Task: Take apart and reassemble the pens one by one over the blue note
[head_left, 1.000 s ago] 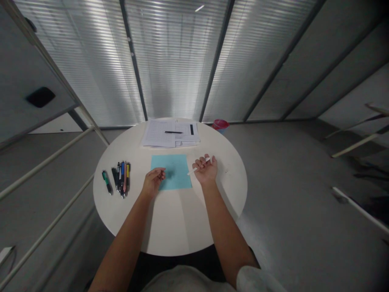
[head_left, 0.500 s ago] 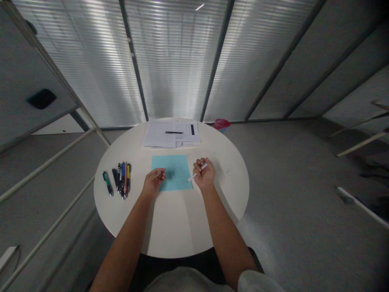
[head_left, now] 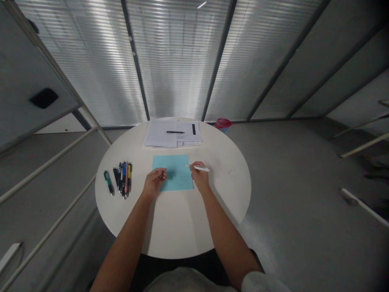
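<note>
White round table (head_left: 225, 211) fills the middle of the view, with both forearms reaching across it from the near side.

The right hand (head_left: 199, 179) grips a white pen (head_left: 199, 167) between thumb and fingers, its tip pointing left, just over the upper right part of a blue sheet (head_left: 173, 172). Whether the tip touches the sheet cannot be told from this view. The side of that hand sits at the sheet's right edge.

The left hand (head_left: 154, 183) lies loosely curled, with no object showing in it, its fingers over the lower left part of the sheet. The sheet lies flat on the table between the two hands, square to the near edge.

Left of that hand, a row of pens (head_left: 123, 180) lies side by side, some overlapping, with a green pen (head_left: 108, 183) just beside them. Beyond the sheet, toward the far rim, sits a stack of printed papers (head_left: 172, 134) with a black pen (head_left: 175, 132) lying across it.

Just past the rim on the right is a red cup (head_left: 223, 124), its lower part bluish. Grey floor (head_left: 288, 182) surrounds the table, and tall glass panels with slatted blinds (head_left: 176, 61) stand behind it, lit from outside.
</note>
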The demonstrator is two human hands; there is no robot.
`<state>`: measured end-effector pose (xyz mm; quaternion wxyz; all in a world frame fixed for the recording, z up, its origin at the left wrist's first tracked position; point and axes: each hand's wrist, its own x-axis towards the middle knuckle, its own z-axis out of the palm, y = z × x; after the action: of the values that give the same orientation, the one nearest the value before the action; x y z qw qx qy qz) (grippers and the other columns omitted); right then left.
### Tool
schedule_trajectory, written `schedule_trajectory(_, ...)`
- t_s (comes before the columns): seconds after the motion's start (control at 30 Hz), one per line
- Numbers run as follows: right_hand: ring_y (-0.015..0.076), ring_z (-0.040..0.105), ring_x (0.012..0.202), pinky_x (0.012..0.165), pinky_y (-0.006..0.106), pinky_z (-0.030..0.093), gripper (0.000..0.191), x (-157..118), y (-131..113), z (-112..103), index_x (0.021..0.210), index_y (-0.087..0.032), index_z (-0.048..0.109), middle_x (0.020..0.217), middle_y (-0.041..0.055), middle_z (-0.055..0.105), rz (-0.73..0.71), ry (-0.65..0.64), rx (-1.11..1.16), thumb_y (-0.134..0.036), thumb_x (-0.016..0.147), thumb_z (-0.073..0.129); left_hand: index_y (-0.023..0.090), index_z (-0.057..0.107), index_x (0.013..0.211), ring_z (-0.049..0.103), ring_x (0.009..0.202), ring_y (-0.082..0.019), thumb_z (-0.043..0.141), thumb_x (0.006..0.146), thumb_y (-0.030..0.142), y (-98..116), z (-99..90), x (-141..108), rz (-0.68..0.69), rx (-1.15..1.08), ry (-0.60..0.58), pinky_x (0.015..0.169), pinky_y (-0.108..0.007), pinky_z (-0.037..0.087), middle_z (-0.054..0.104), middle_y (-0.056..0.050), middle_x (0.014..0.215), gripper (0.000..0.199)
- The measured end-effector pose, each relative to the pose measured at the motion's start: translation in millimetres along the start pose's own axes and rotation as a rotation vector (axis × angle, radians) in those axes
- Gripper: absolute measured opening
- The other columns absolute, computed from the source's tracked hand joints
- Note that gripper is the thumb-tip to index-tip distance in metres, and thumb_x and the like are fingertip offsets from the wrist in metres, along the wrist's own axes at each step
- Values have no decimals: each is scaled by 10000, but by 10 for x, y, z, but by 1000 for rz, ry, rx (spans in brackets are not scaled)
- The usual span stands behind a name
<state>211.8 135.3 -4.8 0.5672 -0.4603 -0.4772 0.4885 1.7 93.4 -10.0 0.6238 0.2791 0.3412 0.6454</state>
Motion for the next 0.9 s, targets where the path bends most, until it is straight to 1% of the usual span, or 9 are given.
schedule_trajectory(0.07,83,384,389,409,191,271,244,-60,44,40,882,-225,556,447,-109,420,-32,-54,-112,-461,824,581,96,746,867,570,659,-135,725,702,241,-4,-4,5,-1,-2,1,637,-276,436,631,-64,728,220)
schedule_trajectory(0.13,95,411,408,443,198,304,246,-120,63,73,851,-224,564,444,-90,438,-44,-149,-211,-438,886,447,96,746,871,572,667,-138,721,707,238,-8,-8,10,-3,0,2,639,-277,436,631,-66,731,218)
schedule_trajectory(0.2,106,472,467,501,205,344,274,-172,53,100,778,-219,572,478,-62,484,-97,-202,-372,-399,900,404,97,745,876,573,665,-138,720,710,239,-9,-10,10,-5,5,0,641,-278,436,633,-67,738,219)
schedule_trajectory(0.27,117,523,539,547,210,353,278,-210,22,125,750,-216,590,535,-38,539,-155,-216,-568,-361,898,405,98,745,877,571,655,-136,719,708,239,-4,-6,6,-7,9,-4,639,-277,437,633,-66,739,221)
schedule_trajectory(0.4,132,575,635,584,220,330,286,-250,-42,178,811,-212,642,625,-8,616,-210,-245,-917,-316,913,395,96,743,860,563,641,-131,724,694,233,7,10,0,-8,1,0,632,-273,438,629,-66,726,216)
schedule_trajectory(0.57,138,578,619,584,242,293,366,-241,-64,212,874,-192,657,627,11,633,-235,-263,-1183,-307,964,322,101,747,867,569,650,-133,725,693,231,4,11,8,-12,-5,3,631,-269,447,628,-62,726,218)
schedule_trajectory(0.73,137,553,573,565,258,267,387,-199,-85,175,861,-177,656,625,34,647,-185,-160,-1283,-285,971,301,106,750,856,566,651,-138,726,686,215,5,12,9,-12,-6,6,630,-277,449,633,-65,720,203)
schedule_trajectory(0.83,135,548,579,567,252,278,352,-189,-82,147,834,-178,653,625,33,641,-156,-129,-1222,-286,947,337,104,751,856,568,660,-140,724,687,211,8,16,8,-4,-6,9,630,-278,443,636,-68,720,202)
schedule_trajectory(0.9,133,544,591,574,241,300,329,-179,-60,128,801,-185,648,609,20,623,-137,-121,-1099,-296,921,362,102,750,858,568,660,-139,727,684,211,11,18,7,-4,-6,12,634,-280,441,636,-66,719,207)
